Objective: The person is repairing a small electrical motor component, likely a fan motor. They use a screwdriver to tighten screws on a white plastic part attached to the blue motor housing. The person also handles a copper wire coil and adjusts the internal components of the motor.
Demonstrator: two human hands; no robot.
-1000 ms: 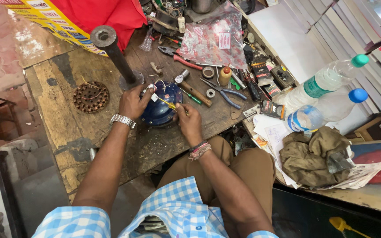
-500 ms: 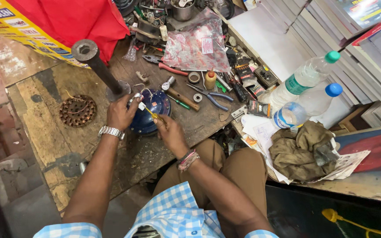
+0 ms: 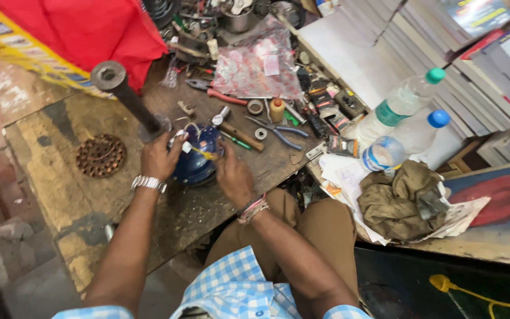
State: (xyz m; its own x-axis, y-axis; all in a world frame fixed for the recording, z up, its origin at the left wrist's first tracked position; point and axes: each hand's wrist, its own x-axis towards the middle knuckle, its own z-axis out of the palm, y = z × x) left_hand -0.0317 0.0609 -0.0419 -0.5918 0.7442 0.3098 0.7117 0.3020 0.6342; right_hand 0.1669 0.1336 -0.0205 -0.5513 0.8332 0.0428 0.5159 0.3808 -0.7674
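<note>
While your left hand keeps gripping the blue housing, your right hand has shifted right, still pinching the yellow tool.

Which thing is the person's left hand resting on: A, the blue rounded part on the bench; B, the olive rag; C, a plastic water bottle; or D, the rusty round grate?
A: the left hand grips the top of the blue rounded part, while the rusty grate lies apart to its left and the bottles and rag sit far right.
</note>
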